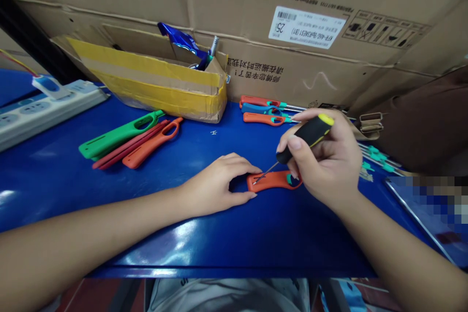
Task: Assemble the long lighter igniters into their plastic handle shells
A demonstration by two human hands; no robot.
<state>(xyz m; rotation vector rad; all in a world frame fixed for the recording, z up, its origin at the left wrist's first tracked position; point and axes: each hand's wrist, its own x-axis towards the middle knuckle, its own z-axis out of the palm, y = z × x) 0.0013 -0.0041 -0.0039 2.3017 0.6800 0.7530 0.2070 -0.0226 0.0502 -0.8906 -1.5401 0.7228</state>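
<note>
My right hand [329, 161] grips a screwdriver [307, 137] with a black handle and yellow cap, its thin tip resting on the left end of an orange plastic lighter body [272, 180] lying on the blue table [219, 234]. My left hand [219, 185] is curled around the left end of that orange body, thumb and fingers pinching it, steadying it against the table.
Green, red and orange handle shells [127, 142] lie at the left. A yellow-taped cardboard box [161, 90] stands behind them. Assembled orange and blue lighters [265, 109] lie by the large carton wall [292, 24]. A white power strip [40, 109] sits far left; teal parts [376, 158] at the right.
</note>
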